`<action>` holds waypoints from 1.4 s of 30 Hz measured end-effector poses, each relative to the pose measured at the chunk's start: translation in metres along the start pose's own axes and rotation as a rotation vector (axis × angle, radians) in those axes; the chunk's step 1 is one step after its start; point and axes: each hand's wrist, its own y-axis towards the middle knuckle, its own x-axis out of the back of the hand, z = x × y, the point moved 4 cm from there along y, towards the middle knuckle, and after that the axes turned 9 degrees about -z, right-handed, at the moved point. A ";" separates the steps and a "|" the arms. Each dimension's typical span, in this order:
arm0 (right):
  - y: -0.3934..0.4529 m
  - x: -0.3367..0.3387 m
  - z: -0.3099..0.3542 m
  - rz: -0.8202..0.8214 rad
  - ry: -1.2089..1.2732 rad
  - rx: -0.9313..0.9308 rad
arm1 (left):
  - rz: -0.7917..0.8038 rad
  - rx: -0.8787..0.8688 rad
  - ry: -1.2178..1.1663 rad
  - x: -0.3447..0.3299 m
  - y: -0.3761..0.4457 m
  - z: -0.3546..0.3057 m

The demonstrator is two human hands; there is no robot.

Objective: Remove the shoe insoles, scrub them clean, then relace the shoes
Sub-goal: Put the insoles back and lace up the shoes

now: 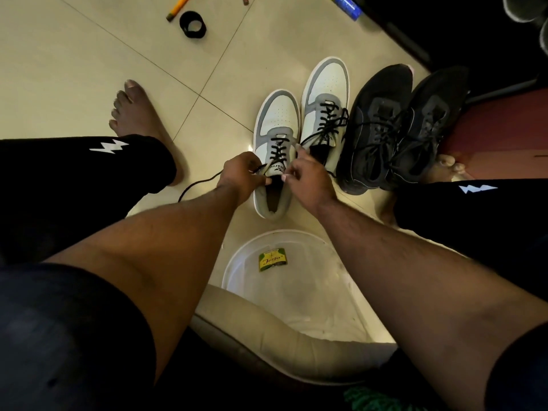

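Two white and grey sneakers stand side by side on the tiled floor. The left sneaker (274,149) is nearer to me and the right sneaker (324,96) sits a little further off. Both carry black laces. My left hand (241,176) pinches the black lace (195,183) at the left side of the near sneaker's collar, and the loose end trails left across the floor. My right hand (305,179) grips the other lace end at the collar's right side. No insole is in view.
A pair of black sneakers (394,126) stands right of the white pair. A clear plastic basin (243,256) with a green and yellow packet (272,259) sits near me. My bare foot (133,114), a black tape roll (192,24) and a pencil (178,7) lie further off.
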 end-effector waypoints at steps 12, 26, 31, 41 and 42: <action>0.020 0.011 -0.009 -0.041 -0.233 -0.089 | 0.012 -0.077 0.210 0.010 0.011 0.000; -0.007 0.098 0.056 0.214 -0.089 -0.034 | 0.224 -0.044 0.075 0.064 -0.048 -0.107; -0.060 0.178 0.141 0.190 0.291 0.029 | 0.131 -0.038 -0.048 0.115 -0.109 -0.166; -0.084 0.249 0.178 0.028 0.691 0.179 | 0.344 -0.165 -0.394 0.198 -0.162 -0.226; -0.079 0.251 0.176 -0.039 0.711 0.193 | 0.330 -0.197 -0.401 0.197 -0.157 -0.229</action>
